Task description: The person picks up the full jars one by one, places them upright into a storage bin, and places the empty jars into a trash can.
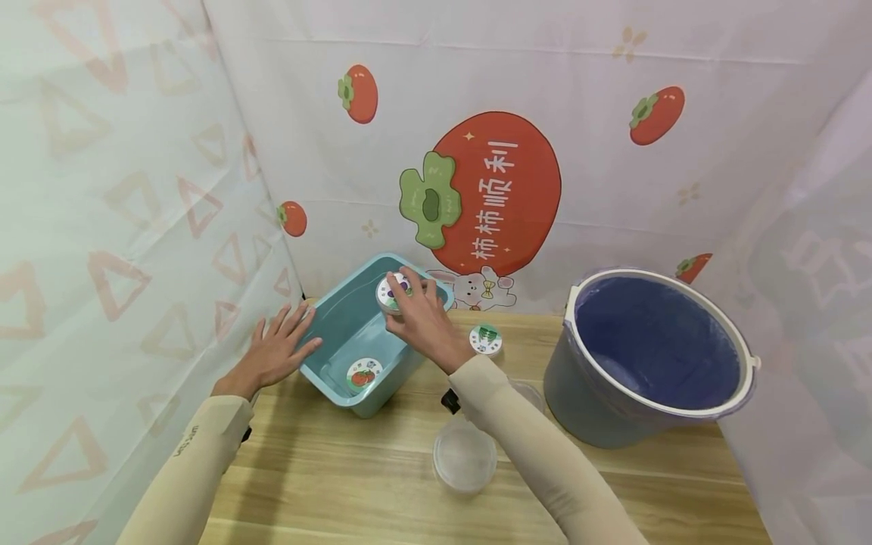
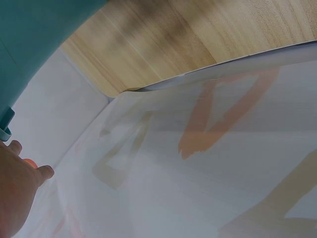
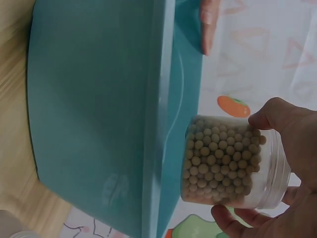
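My right hand (image 1: 428, 322) grips a clear plastic jar (image 3: 223, 161) full of small beige balls. Its round lid carries a printed label, and the jar hangs tilted over the teal plastic bin (image 1: 341, 327). In the right wrist view, thumb and fingers wrap the lid end of the jar, just past the bin's rim. Down in the bin stands another jar (image 1: 363, 375) with a red fruit label on top. My left hand (image 1: 274, 353), fingers spread, rests on the bin's left rim; the left wrist view catches only part of it.
Right of the bin stands a jar (image 1: 486, 340) with a green label. Nearer on the wooden table is a clear round container (image 1: 465, 457); another (image 1: 527, 394) is partly hidden by my right forearm. A large blue-grey bucket (image 1: 579, 397) stands right. Printed cloth (image 1: 327, 159) encloses the table.
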Available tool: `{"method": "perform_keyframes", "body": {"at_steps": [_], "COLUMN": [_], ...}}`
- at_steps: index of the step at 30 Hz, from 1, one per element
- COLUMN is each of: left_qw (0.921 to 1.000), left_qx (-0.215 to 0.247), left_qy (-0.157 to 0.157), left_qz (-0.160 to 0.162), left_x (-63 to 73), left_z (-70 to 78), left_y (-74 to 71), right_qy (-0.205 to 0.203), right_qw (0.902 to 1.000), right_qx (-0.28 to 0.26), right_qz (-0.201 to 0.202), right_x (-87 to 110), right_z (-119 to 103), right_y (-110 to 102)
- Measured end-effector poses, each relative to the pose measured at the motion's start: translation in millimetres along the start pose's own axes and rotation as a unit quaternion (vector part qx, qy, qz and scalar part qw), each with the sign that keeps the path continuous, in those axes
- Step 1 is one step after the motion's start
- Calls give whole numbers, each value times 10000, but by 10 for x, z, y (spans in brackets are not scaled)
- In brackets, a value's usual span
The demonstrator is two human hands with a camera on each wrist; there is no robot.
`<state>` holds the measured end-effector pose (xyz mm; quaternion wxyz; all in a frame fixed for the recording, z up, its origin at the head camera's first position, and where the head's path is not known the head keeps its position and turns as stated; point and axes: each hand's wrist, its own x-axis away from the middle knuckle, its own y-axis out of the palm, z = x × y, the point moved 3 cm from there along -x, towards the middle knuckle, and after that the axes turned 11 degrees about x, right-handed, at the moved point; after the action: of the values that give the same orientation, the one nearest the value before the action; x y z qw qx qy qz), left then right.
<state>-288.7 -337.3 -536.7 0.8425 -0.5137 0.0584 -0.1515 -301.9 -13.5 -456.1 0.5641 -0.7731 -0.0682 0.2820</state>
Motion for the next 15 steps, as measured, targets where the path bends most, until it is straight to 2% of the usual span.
{"method": "perform_keyframes", "body": {"at_steps": [15], "left_qw": [10000], "left_qx": [-21], "left_qy": [34], "left_qz": [52], "left_x": [-3], "left_z": [-27], "left_y": [19], "right_qy": [-129], "right_qw": [9991], "right_qx": [334], "right_qz": [-216], "right_x": [-100], "right_z": [-39], "right_y": [291]}}
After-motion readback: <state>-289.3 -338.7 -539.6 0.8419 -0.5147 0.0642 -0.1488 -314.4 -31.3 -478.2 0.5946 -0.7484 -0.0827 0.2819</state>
